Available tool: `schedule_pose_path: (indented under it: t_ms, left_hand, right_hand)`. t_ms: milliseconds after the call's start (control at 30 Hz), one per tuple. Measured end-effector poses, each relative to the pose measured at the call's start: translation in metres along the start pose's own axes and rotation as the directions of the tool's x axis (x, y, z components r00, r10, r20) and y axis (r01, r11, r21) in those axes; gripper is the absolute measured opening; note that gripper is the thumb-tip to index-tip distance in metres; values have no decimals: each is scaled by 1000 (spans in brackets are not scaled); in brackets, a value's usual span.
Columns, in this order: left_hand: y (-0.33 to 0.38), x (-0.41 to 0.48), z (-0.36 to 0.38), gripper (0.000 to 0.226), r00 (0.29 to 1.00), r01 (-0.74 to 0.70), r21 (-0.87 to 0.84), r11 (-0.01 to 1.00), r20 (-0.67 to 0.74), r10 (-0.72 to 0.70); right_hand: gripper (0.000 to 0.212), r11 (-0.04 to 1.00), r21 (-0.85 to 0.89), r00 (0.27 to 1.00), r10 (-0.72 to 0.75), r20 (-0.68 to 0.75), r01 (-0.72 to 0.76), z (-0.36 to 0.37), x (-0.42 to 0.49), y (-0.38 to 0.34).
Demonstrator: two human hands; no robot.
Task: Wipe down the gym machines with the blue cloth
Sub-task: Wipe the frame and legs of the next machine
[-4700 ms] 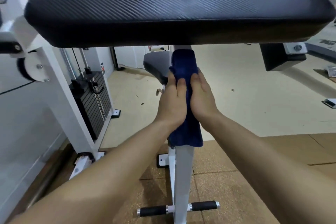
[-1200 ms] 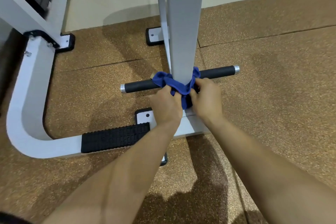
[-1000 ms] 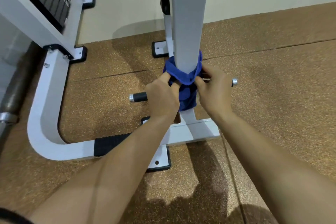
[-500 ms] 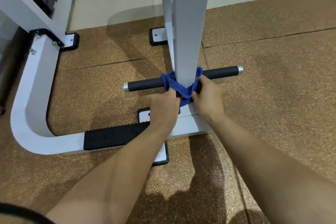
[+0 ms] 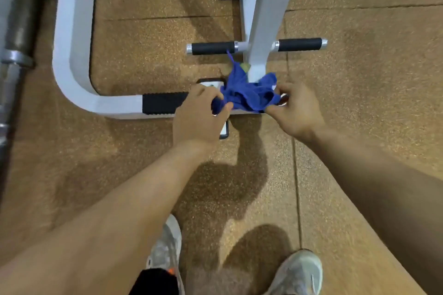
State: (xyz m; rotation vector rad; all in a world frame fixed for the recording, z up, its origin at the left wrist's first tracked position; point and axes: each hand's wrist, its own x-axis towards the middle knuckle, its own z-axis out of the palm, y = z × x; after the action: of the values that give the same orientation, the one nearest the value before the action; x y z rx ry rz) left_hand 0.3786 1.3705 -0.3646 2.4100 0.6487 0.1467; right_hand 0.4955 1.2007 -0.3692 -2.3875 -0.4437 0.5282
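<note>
At the foot of the post (image 5: pixel 263 19), the cloth (image 5: pixel 249 93) lay bunched between both hands; left hand (image 5: pixel 196 117) fingers and right hand (image 5: pixel 294 108) fingers each pinched one end.

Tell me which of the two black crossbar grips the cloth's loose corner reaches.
The left grip, left of the white post: a corner of the blue cloth points up to its inner end. The right grip has none near.
</note>
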Motion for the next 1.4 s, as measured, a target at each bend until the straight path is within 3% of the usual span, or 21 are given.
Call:
schedule_pose_path:
  t_ms: [300,467,533,633,700,900,1067,1267,1400]
  left_hand:
    - [8,-119,-127,19,952,296,-35,955,90,-292]
    - [24,-147,-185,18,962,248,-95,964,137,-235]
    - [33,-161,-216,15,970,219,-115,969,134,-204]
    - [47,-175,-269,11,973,174,-69,982,168,-160]
    - [58,-179,-310,7,977,131,-39,991,176,-122]
    - [108,-180,-435,7,998,25,-86,996,54,-20]
    - [153,-171,-533,8,997,78,-37,996,-20,-79]
    - [204,-176,-632,6,995,51,56,997,-94,-46]
    - [242,-178,-687,7,994,12,110,994,-108,0]
  right_hand:
    - [28,994,-94,967,82,242,-61,-60,-127,-71]
    - [27,997,-77,962,38,271,-18,-88,-178,-118]
    - [12,982,-178,938,6,347,59,-98,-199,-139]
    - [20,929,-348,911,28,412,129,-118,-230,-177]
    - [16,905,-397,930,4,369,154,-138,-244,-211]
    - [14,869,-420,922,-98,374,263,-214,-255,-335]
    - [30,760,-522,896,-177,407,387,-282,-266,-427]
    - [37,655,-616,896,-254,365,437,-354,-292,-510]
    - [31,620,-636,888,-295,353,460,-403,-310,-559]
